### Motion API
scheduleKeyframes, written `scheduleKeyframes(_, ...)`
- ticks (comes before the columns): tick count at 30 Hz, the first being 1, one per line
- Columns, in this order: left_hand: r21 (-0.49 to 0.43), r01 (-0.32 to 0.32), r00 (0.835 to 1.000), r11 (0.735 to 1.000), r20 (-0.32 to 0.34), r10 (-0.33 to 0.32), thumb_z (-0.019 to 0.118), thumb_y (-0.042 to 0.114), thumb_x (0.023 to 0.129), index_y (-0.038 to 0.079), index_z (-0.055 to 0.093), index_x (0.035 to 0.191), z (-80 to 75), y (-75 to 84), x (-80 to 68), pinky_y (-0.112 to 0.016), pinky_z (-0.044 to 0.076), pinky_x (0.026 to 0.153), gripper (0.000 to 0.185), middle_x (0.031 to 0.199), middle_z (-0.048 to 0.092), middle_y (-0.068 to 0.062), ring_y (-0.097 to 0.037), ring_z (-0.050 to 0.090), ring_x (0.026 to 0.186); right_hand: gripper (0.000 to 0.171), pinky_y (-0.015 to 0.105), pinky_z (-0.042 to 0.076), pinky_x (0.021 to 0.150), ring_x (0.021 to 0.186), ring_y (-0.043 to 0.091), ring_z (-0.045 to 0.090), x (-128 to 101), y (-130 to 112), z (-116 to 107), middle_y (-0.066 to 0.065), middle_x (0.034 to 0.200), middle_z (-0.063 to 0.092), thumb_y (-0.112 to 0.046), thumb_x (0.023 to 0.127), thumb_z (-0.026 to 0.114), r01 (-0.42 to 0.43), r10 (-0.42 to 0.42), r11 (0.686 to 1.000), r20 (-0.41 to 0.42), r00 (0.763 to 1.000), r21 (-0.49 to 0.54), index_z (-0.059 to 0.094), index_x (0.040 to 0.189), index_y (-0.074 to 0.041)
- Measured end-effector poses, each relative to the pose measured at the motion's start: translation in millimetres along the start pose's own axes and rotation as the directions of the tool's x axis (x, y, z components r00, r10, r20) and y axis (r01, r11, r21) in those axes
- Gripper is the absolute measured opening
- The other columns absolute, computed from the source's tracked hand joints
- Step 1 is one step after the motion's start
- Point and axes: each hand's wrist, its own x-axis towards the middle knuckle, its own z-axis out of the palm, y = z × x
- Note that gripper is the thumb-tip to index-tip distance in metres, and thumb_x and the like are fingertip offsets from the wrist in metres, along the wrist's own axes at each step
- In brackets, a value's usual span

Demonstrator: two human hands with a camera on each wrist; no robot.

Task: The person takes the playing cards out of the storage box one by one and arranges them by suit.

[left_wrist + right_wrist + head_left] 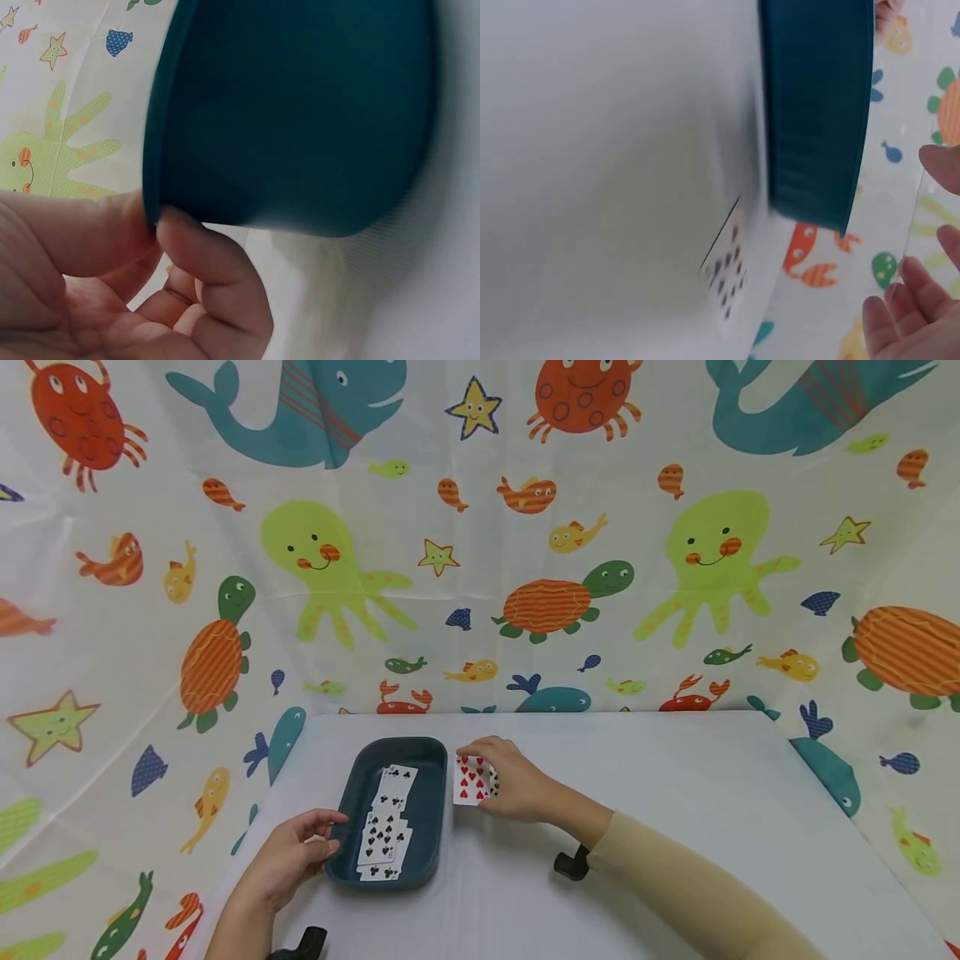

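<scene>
My left hand (292, 852) pinches the rim of a dark teal tray (442, 810) between thumb and fingers, as the left wrist view shows close up. Inside the tray lie several overlapping playing cards (381, 835) with black pips. Just right of the tray, a playing card with red hearts (468, 781) lies face up on the table, and black pips of another card show at its right edge. Over these my right hand (517, 781) hovers, thumb and fingers spread apart. In the right wrist view nothing sits between the fingers (922, 292), and the face-up card (727, 266) lies below them.
A white table (675, 827) stretches to the right of the tray. Behind and beside it hangs a cloth (480, 485) printed with sea animals. Black wrist mounts (573, 863) show under both wrists.
</scene>
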Motion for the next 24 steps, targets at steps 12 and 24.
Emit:
scheduleKeyframes(12,-0.003,-0.002,1.000,1.000,0.004,0.002,0.069,0.001,0.099,0.000,0.062,0.143,0.4,1.4,-1.0,-0.031,0.053,0.069,0.045,0.106,0.055,-0.007,-0.019,0.056,0.085,0.081,0.055,0.047,0.120,0.151,0.029,0.042,-19,47,-12,0.000,0.159,0.051,-0.010,0.083,0.088,-0.072,0.072,0.994,-0.004,0.997,-0.079,0.055,0.155,-0.022)
scheduleKeyframes(24,-0.012,-0.003,1.000,1.000,0.004,0.003,0.069,0.000,0.099,0.000,0.062,0.142,1.2,0.7,-1.4,-0.031,0.053,0.068,0.044,0.106,0.054,-0.007,-0.019,0.056,0.085,0.082,0.056,0.046,0.120,0.150,0.032,0.045,-21,80,-13,0.005,0.159,0.052,-0.007,0.081,0.088,-0.123,0.125,0.986,0.006,0.992,-0.111,0.056,0.154,-0.023)
